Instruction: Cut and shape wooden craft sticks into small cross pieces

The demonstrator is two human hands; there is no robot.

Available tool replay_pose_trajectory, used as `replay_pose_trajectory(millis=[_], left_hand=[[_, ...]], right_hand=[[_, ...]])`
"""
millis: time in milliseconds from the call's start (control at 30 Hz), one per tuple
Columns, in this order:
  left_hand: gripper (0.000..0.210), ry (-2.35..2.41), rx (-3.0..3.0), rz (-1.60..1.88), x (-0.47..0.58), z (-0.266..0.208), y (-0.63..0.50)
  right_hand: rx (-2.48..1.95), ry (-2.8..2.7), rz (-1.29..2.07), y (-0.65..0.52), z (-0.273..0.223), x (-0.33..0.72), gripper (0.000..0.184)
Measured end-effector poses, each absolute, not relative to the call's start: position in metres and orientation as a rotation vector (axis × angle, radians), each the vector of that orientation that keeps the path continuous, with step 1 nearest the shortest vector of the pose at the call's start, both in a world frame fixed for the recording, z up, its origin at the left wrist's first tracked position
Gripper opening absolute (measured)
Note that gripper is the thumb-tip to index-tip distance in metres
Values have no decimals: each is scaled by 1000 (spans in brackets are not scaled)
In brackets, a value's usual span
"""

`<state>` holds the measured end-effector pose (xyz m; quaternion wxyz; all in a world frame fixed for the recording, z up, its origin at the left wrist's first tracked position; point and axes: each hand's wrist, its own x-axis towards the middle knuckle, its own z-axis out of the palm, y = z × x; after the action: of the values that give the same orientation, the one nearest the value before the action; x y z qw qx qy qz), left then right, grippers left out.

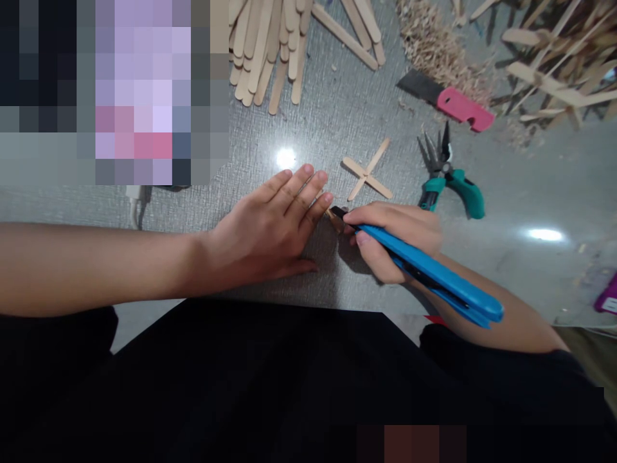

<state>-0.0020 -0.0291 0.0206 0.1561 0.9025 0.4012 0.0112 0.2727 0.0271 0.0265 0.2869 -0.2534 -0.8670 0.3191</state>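
The right hand (398, 238) is closed round one blue cutter (434, 273), its black tip touching a small wood piece (332, 215) on the floor. The left hand (267, 228) lies flat and open, fingertips pressing that piece. Beyond the cutter lie one stick cross (367, 172), one teal pliers (450, 183) and one pink knife (448, 101). Farther off sits a stick pile (270, 48), too many to count.

Bare grey floor (308, 128) lies open just ahead of the two hands — hemmed by the stick pile (270, 45) beyond, the glued cross (367, 172) and teal pliers (450, 183) to the right, the pink-handled blade (450, 103) and shavings (438, 45) farther off — while right of the pliers it runs clear.
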Motion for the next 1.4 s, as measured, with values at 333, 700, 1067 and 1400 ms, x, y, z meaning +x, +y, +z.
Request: replay_pose_trajectory(millis=[333,700,1067,1400], left_hand=[[98,1148,2639,42,-1,23,-30],[97,1132,2710,-9,0,27,-27],[86,1179,2523,72,1,20,-29],[108,1138,2875,-16,2,24,-29]], right_hand=[[-589,-2378,725,30,24,268,23],[-612,-2407,688,29,21,264,21],[-554,-2411,683,28,19,275,25],[-629,-2456,576,22,29,277,20]])
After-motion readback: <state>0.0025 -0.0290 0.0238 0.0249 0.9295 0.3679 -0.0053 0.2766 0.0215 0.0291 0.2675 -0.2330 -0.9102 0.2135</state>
